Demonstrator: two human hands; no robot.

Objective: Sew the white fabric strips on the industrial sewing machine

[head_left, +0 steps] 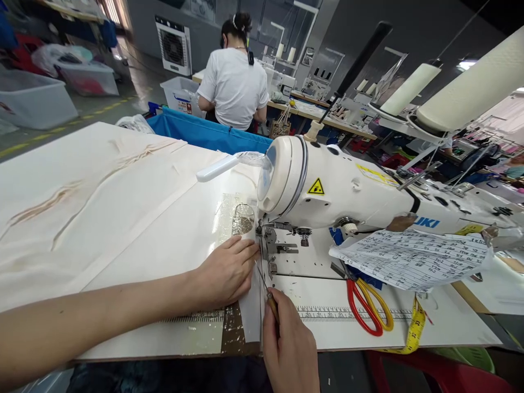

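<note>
My left hand lies flat with its fingers stretched out, pressing on a strip of white cloth just in front of the needle area of a white sewing machine. In my right hand is an awl with a wooden handle. Its thin metal tip points up and left, at the cloth's edge beside my left fingertips. The cloth runs under the machine head. Whether the tip touches the cloth, I cannot tell. A large cream fabric spreads over the table to the left.
Scissors with red and yellow handles, a yellow tape measure and a handwritten sheet lie right of the machine. Thread cones stand above it. A blue cloth bin and a seated co-worker are beyond the table.
</note>
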